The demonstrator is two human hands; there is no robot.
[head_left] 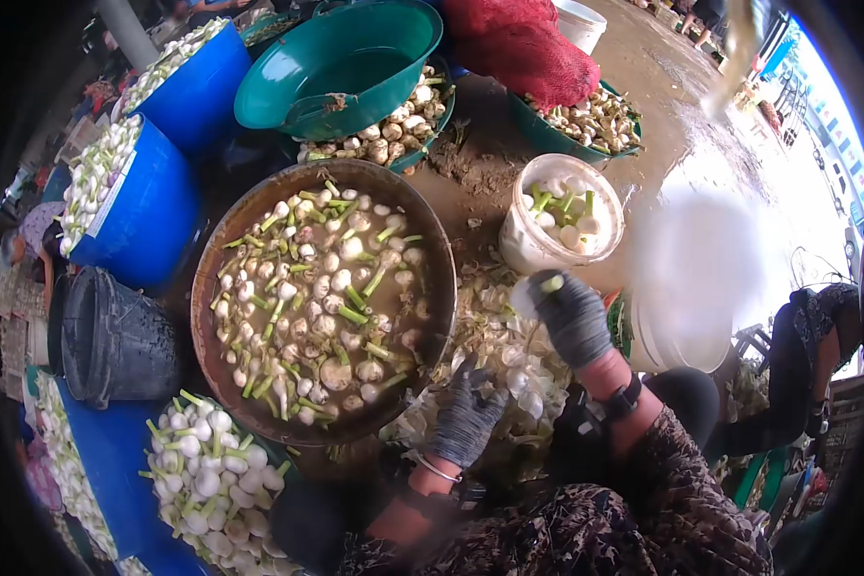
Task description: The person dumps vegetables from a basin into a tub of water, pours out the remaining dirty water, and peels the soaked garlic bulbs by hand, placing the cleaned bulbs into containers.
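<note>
My right hand [574, 322], in a grey glove, grips a garlic bulb [525, 298] with a short green stem, just below a white bucket [513, 230]. Trimmed bulbs [568, 235] lie in that bucket. My left hand [466, 418], gloved too, has its fingers apart and nothing visible in it. It hovers over a heap of garlic skins [509, 360], near the rim of a wide round basin [206, 288]. Muddy water fills the basin, with many garlic bulbs [341, 278] floating in it, some still with dirty skins.
Peeled garlic [211, 470] is piled at lower left. Blue tubs [139, 216] heaped with garlic and a black bucket [125, 336] stand along the left. A green basin [355, 96] and a red mesh sack [518, 58] rest at the back. Another person [806, 355] bends at right.
</note>
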